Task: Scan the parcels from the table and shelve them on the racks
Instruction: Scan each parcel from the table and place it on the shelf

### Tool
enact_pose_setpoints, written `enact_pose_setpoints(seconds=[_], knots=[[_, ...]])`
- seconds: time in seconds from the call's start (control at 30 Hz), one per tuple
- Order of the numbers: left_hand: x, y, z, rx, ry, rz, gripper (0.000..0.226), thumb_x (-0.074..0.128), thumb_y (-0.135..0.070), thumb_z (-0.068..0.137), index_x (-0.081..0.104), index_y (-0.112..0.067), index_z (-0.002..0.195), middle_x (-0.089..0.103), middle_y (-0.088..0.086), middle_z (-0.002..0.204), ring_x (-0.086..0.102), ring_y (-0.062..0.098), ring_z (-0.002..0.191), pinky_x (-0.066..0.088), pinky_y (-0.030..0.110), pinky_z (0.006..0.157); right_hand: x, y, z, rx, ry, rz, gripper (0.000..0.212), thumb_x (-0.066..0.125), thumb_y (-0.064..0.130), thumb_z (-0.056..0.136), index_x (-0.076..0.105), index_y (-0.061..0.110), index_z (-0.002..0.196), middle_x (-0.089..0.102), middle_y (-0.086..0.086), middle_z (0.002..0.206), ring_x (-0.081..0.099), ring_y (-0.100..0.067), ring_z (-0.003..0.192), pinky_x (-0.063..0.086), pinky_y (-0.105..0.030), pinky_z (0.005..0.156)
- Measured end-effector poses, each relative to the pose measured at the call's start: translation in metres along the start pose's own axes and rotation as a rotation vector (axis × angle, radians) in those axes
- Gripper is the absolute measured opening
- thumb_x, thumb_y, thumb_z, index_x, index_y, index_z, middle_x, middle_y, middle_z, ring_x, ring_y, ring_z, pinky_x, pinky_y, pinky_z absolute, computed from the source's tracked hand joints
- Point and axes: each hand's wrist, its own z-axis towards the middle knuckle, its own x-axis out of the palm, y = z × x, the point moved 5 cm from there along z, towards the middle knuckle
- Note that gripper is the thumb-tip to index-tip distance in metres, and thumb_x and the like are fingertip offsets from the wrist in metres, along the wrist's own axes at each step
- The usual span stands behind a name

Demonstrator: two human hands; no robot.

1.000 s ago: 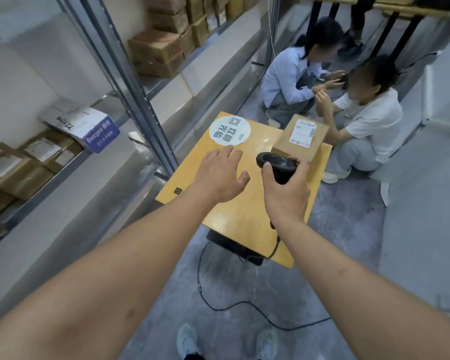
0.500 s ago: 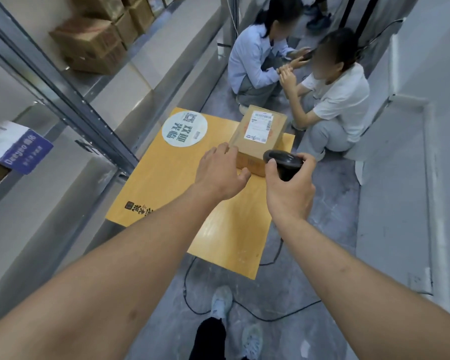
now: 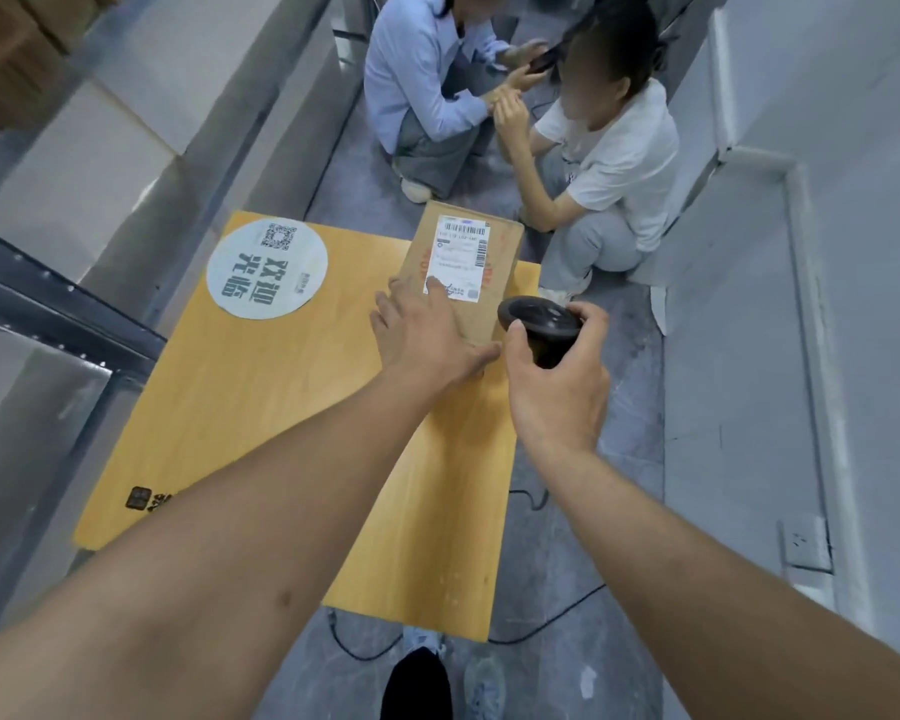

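Head view looks down past two bare forearms to a yellow wooden table (image 3: pixel 261 407), where the right hand (image 3: pixel 554 392) curls its fingers and thumb round a black handheld scanner (image 3: pixel 539 324) just off the table's right edge, and the left hand (image 3: pixel 424 337) lies flat with straight, spread fingers on the near end of a cardboard parcel (image 3: pixel 500 267). That parcel sits at the table's far right corner, white shipping label (image 3: pixel 461 257) face up under the fingertips, beside a round white sticker (image 3: pixel 267 270). Beyond the table two people crouch on the grey floor (image 3: pixel 723 407), with metal racks (image 3: pixel 63 314) along the left.
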Motion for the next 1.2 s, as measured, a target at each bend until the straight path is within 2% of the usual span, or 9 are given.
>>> enact_pose_setpoints(seconds=[0.2,0.3,0.37,0.5,0.77,0.9,1.03,1.1,1.2], knots=[[0.017,0.003,0.018,-0.116,0.052,-0.046,0.144,0.068,-0.095,0.058,0.006,-0.021,0.165,0.003,0.032,0.168,0.002,0.051,0.157,0.015,0.066,0.123,0.003,-0.01,0.015,0.005,-0.017,-0.013,0.047,0.069,0.052,0.092,0.044,0.04,0.131,0.066,0.018,0.11,0.061,-0.01,0.099,0.049,-0.034,0.081],[0.015,0.007,0.011,-0.101,0.027,-0.103,0.142,0.078,-0.083,0.056,0.009,-0.022,0.164,0.018,0.029,0.158,0.019,0.046,0.146,0.036,0.054,0.114,-0.001,-0.014,0.014,0.005,-0.017,-0.013,0.046,0.069,0.052,0.091,0.044,0.042,0.128,0.066,0.017,0.109,0.064,-0.012,0.099,0.053,-0.037,0.082],[0.01,0.012,0.001,-0.073,0.025,-0.123,0.14,0.083,-0.075,0.056,0.011,-0.021,0.163,0.023,0.023,0.15,0.025,0.042,0.138,0.039,0.046,0.109,-0.004,-0.013,0.011,-0.001,0.0,-0.004,0.045,0.07,0.052,0.091,0.044,0.042,0.127,0.066,0.018,0.108,0.064,-0.012,0.1,0.053,-0.037,0.082],[-0.004,0.031,-0.023,0.008,0.022,-0.116,0.142,0.089,-0.063,0.052,0.008,-0.024,0.163,0.013,0.016,0.154,0.014,0.039,0.144,0.042,0.048,0.111,-0.007,-0.008,-0.001,-0.038,0.089,0.014,0.046,0.07,0.051,0.091,0.046,0.041,0.129,0.065,0.018,0.109,0.063,-0.009,0.1,0.05,-0.033,0.079],[-0.048,0.08,-0.103,0.074,-0.085,0.045,0.153,0.096,-0.052,0.052,-0.005,-0.036,0.166,-0.008,0.006,0.164,-0.007,0.028,0.152,0.049,0.051,0.108,-0.02,0.004,-0.046,-0.233,0.329,0.027,0.045,0.073,0.048,0.088,0.048,0.043,0.125,0.069,0.017,0.108,0.066,-0.005,0.096,0.057,-0.039,0.085],[-0.073,0.102,-0.151,0.087,-0.12,0.125,0.156,0.097,-0.051,0.053,-0.008,-0.038,0.166,-0.01,0.002,0.162,-0.01,0.026,0.153,0.056,0.049,0.099,-0.028,0.023,-0.07,-0.36,0.436,0.008,0.046,0.073,0.05,0.089,0.047,0.042,0.127,0.066,0.021,0.102,0.065,0.003,0.091,0.052,-0.03,0.079],[-0.102,0.128,-0.194,0.088,-0.179,0.227,0.159,0.099,-0.048,0.051,-0.008,-0.036,0.167,-0.009,0.003,0.162,-0.009,0.027,0.154,0.059,0.046,0.096,-0.039,0.043,-0.096,-0.51,0.523,-0.042,0.047,0.069,0.054,0.087,0.045,0.044,0.126,0.067,0.018,0.104,0.067,-0.014,0.095,0.057,-0.043,0.08],[-0.115,0.142,-0.214,0.072,-0.205,0.261,0.16,0.1,-0.045,0.05,-0.009,-0.036,0.167,-0.009,0.007,0.164,-0.011,0.028,0.155,0.055,0.047,0.104,-0.043,0.052,-0.109,-0.572,0.574,-0.066,0.046,0.071,0.05,0.088,0.044,0.043,0.126,0.066,0.018,0.103,0.066,-0.012,0.092,0.054,-0.039,0.076],[-0.133,0.162,-0.239,0.013,-0.222,0.299,0.158,0.1,-0.041,0.054,-0.011,-0.037,0.166,-0.012,0.007,0.166,-0.015,0.028,0.156,0.057,0.043,0.099,-0.049,0.068,-0.131,-0.656,0.613,-0.087,0.046,0.073,0.047,0.088,0.044,0.044,0.124,0.066,0.021,0.1,0.064,-0.006,0.089,0.049,-0.033,0.071]])
